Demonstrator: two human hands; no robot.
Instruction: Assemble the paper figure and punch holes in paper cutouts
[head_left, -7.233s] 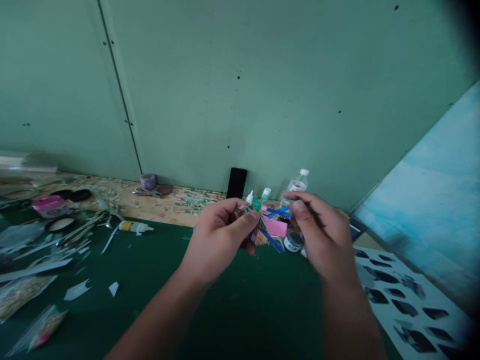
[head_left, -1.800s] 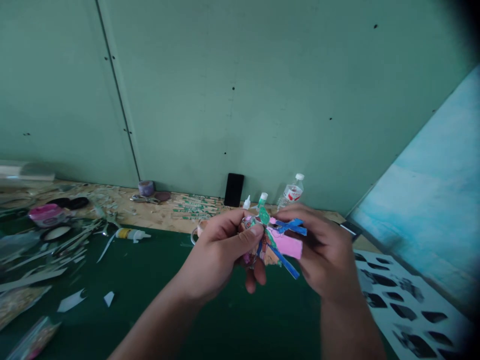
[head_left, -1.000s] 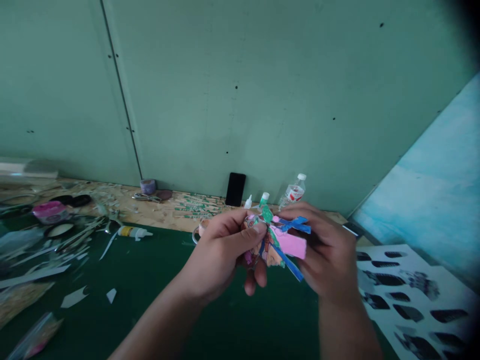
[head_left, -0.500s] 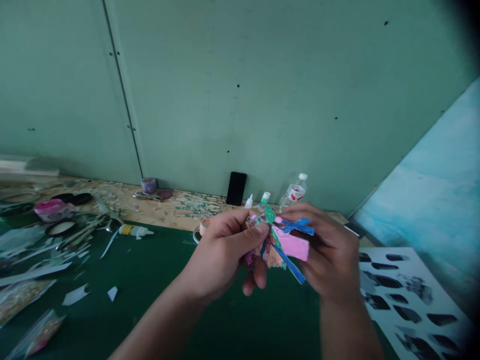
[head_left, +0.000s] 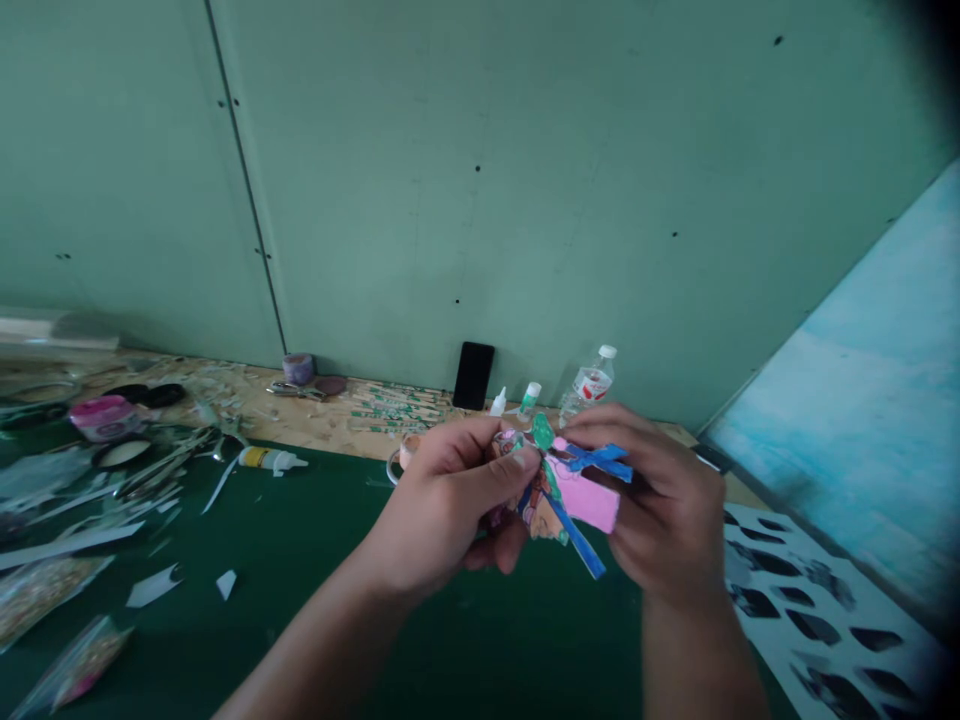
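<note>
A coloured cut-out figure (head_left: 546,500), seemingly paper or card, is held up in front of me over the green tabletop. It has a pink rectangular flap (head_left: 589,497), blue strips (head_left: 576,540) sticking out to the right and downward, and a green tip on top. My left hand (head_left: 457,490) pinches its left side, thumb on the front and fingers behind. On the right, my right hand (head_left: 660,500) is curled against the flap's far edge and the upper blue strips; its thumb and part of its grip are hidden behind the piece.
Behind my hands stand a black phone (head_left: 473,376), small glue bottles (head_left: 530,396) and a clear bottle (head_left: 592,382). Scissors, paper scraps, a pink tub (head_left: 105,418) and bags of small bits (head_left: 45,595) crowd the left. A sheet with dark shapes (head_left: 810,600) lies right.
The cut-out has tilted slightly, its lower blue strip swinging a little left and down. My left hand's lower fingers have drawn in beneath it. My right hand has shifted slightly right.
</note>
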